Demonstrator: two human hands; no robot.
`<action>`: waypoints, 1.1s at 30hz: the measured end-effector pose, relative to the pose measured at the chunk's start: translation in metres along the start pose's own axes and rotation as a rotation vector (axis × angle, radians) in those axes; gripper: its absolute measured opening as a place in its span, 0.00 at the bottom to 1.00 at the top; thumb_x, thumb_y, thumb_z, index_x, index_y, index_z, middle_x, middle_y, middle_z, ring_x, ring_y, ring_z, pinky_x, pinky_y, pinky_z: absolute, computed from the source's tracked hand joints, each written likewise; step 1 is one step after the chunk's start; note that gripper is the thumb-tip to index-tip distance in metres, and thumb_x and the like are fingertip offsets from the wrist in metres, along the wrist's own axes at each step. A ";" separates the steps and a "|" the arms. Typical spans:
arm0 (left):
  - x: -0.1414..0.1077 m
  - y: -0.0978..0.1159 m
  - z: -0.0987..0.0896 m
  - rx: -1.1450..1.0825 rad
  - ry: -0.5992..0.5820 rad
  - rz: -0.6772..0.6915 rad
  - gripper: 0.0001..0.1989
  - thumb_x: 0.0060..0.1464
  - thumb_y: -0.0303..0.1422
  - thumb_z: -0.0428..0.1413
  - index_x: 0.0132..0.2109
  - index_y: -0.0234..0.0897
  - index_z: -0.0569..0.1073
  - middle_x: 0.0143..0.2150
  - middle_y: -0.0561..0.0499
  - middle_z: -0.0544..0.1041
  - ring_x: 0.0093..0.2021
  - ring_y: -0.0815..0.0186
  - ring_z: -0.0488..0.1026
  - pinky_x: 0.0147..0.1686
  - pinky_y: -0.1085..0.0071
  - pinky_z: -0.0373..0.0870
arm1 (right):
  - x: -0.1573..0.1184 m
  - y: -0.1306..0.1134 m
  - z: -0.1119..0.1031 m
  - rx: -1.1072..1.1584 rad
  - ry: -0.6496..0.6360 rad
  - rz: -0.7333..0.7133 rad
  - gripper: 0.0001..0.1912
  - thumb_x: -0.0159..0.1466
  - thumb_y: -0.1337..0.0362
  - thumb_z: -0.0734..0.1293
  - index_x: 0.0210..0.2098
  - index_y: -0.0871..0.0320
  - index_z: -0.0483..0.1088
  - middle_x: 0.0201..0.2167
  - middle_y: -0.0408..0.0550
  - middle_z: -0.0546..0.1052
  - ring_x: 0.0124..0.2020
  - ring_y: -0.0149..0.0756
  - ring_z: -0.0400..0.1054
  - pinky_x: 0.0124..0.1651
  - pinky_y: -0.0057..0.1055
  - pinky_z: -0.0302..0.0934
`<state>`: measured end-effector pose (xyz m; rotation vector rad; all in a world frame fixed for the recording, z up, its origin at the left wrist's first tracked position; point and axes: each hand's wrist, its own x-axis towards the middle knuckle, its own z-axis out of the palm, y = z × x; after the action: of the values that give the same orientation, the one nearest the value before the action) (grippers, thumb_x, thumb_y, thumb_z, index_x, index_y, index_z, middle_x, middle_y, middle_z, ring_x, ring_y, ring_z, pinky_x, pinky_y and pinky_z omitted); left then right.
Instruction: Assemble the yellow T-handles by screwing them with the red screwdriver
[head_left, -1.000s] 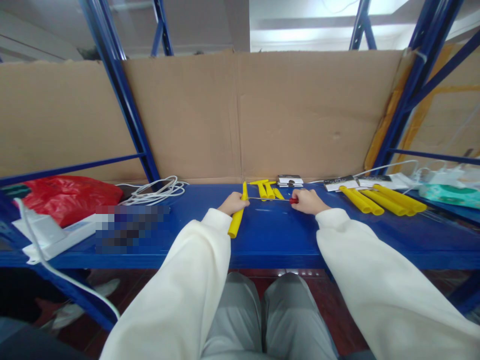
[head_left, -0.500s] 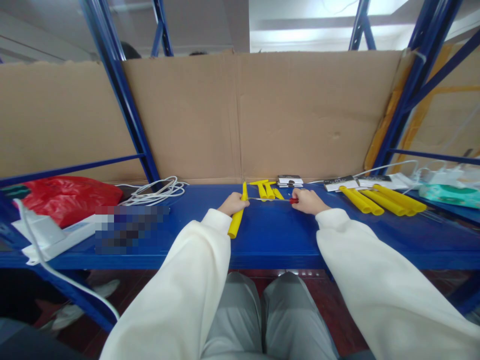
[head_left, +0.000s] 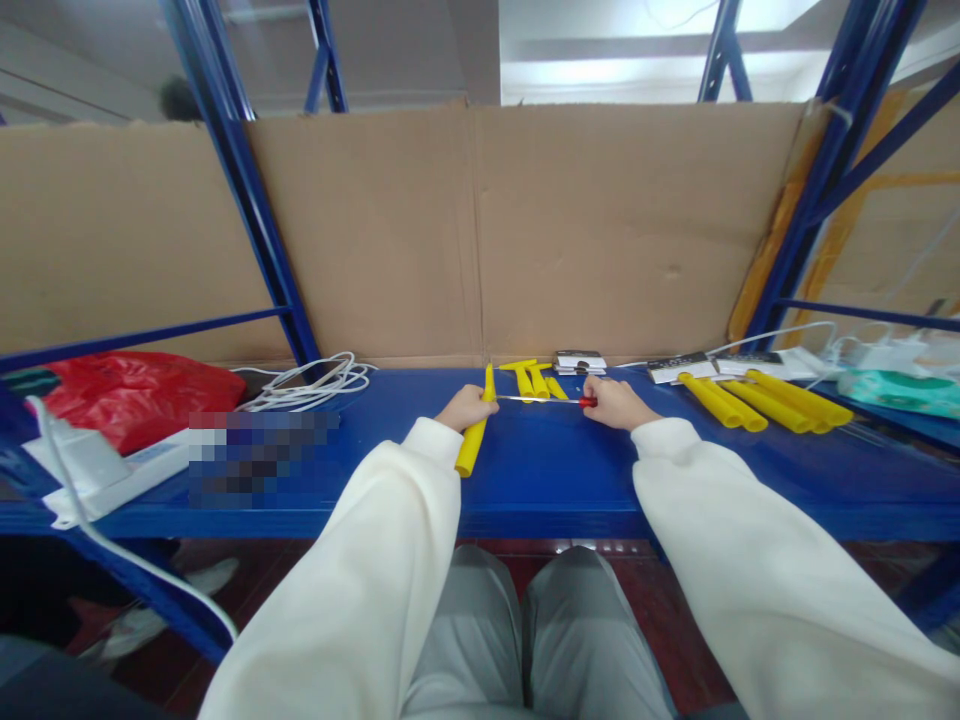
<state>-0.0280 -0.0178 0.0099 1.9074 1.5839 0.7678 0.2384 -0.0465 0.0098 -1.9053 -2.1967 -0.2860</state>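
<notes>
My left hand [head_left: 465,408] is closed around a yellow tube [head_left: 472,450], which slants over the blue shelf top [head_left: 555,480] with its wide end toward me. A screwdriver [head_left: 589,402] with a red handle is in the closed fingers of my right hand [head_left: 619,402]. Its thin metal shaft runs left to the side of the tube, beside my left fingers; whether the tip is inside the tube is hidden. Just behind the shaft lie several short yellow pieces [head_left: 538,382].
At right, several yellow tubes [head_left: 712,402] lie beside black-and-white packets [head_left: 679,369]. A small stack of packets [head_left: 579,362] sits at the back. On the left are a coiled white cable [head_left: 322,383], a red bag [head_left: 150,395] and a power strip [head_left: 142,475]. Cardboard [head_left: 600,230] closes off the back.
Both hands keep their places, with the tube and screwdriver almost unmoved. Behind the cardboard, a dark shape at upper left has shifted left.
</notes>
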 end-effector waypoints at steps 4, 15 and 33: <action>0.000 0.000 0.000 0.016 0.003 0.000 0.04 0.44 0.26 0.57 0.24 0.33 0.73 0.20 0.54 0.70 0.24 0.67 0.68 0.24 0.73 0.61 | 0.001 0.001 0.003 0.043 0.011 -0.013 0.11 0.60 0.65 0.63 0.41 0.55 0.73 0.44 0.51 0.81 0.47 0.46 0.72 0.50 0.38 0.57; -0.002 0.002 -0.001 0.003 0.002 -0.009 0.03 0.45 0.25 0.58 0.25 0.33 0.73 0.20 0.54 0.70 0.24 0.67 0.69 0.25 0.74 0.61 | -0.001 -0.002 -0.003 -0.011 -0.021 0.043 0.13 0.59 0.68 0.64 0.45 0.55 0.72 0.44 0.52 0.81 0.48 0.46 0.73 0.47 0.36 0.57; -0.001 0.001 0.000 0.029 0.008 -0.006 0.02 0.46 0.26 0.58 0.29 0.31 0.76 0.22 0.53 0.71 0.25 0.65 0.70 0.25 0.73 0.62 | 0.000 0.003 0.001 0.044 -0.028 0.022 0.13 0.58 0.69 0.64 0.40 0.56 0.77 0.45 0.52 0.82 0.51 0.50 0.72 0.53 0.43 0.56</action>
<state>-0.0277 -0.0190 0.0106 1.9211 1.6135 0.7552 0.2413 -0.0456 0.0091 -1.9199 -2.1800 -0.2068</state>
